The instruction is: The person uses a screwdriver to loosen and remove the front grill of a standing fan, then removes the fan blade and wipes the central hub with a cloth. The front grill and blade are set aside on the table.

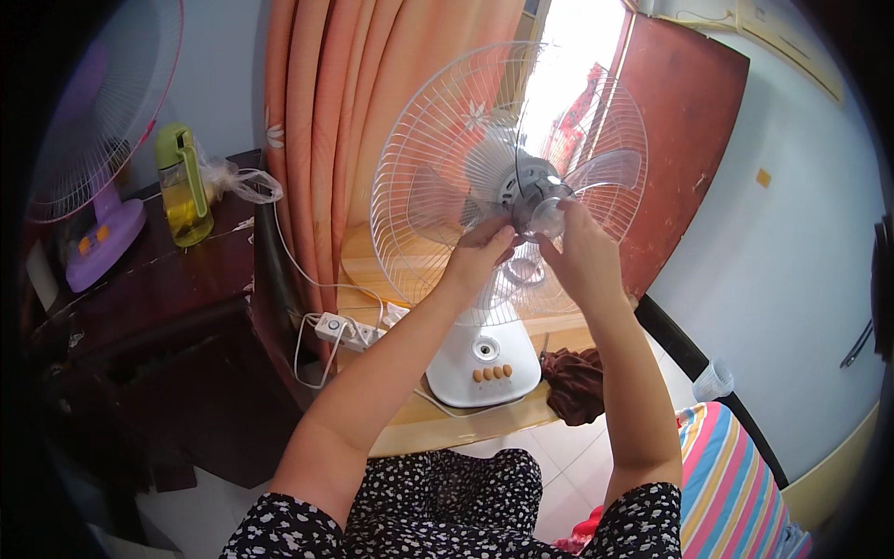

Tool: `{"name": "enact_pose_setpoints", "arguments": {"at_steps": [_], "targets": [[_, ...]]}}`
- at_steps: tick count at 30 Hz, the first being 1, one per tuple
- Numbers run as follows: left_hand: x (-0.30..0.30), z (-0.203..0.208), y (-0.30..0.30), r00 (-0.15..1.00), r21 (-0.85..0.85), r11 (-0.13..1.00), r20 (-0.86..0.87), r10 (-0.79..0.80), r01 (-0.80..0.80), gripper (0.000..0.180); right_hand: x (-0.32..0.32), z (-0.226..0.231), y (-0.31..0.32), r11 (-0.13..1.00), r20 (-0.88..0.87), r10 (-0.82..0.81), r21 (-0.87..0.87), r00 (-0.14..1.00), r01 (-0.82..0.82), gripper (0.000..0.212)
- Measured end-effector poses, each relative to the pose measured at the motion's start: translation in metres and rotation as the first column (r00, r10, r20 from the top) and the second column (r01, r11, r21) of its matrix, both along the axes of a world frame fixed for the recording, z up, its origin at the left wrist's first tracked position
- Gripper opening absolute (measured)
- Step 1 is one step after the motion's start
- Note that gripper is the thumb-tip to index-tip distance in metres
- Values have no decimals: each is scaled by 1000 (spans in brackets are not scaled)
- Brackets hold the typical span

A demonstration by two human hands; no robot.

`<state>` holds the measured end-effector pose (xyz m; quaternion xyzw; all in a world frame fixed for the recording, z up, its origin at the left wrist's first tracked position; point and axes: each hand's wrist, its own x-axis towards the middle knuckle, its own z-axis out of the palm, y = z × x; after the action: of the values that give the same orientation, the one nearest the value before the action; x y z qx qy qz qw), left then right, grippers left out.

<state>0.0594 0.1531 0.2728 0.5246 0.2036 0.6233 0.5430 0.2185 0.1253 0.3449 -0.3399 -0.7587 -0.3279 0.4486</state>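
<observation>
A white table fan (483, 359) with a round wire cage (380, 177) and translucent blades (605, 172) stands on the wooden table before me. Both arms reach up to its middle, just below the grey motor housing (535, 175). My right hand (585, 247) curls its fingers and thumb around the clear round hub (547, 218) of the blades. My left hand (481, 253) is closed in a pinch beside the hub's lower left; whatever lies between its fingertips is hidden. Orange-brown buttons (492, 374) line the front of the fan's base.
A white power strip (346, 331) with cords lies left of the base, a dark brown cloth (573, 384) right of it. On the dark cabinet (140, 317) stand a green-lidded jug (184, 191) and a purple fan (107, 244). Behind hangs an orange curtain (312, 140); a red-brown door (680, 140) is beyond.
</observation>
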Motion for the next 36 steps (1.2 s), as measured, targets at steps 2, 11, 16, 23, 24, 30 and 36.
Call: {"name": "enact_pose_setpoints", "arguments": {"at_steps": [2,11,16,23,24,30,36], "targets": [[1,0,0,1000,-2,1000,8,-3,3,40,-1,6,-1,923,31,-241,-302,970,239,37],[3,1,-1,1000,-15,1000,30,-8,9,40,7,0,2,938,58,-159,-303,986,169,48],[0,-2,2,1000,-13,1000,16,-4,4,41,5,2,-1,928,-34,-202,-325,979,181,37],[1,-1,1,999,-22,1000,46,-6,7,40,5,11,0,818,95,-313,-479,945,319,41],[1,-3,3,999,-23,1000,51,-4,5,40,4,14,-1,733,138,-378,-560,916,387,41],[1,-1,1,999,-8,1000,29,-17,18,39,7,0,2,986,100,-89,-135,991,102,41],[0,-1,2,999,-2,999,32,-33,33,38,5,9,-7,956,-2,-210,-208,978,205,42]]}}
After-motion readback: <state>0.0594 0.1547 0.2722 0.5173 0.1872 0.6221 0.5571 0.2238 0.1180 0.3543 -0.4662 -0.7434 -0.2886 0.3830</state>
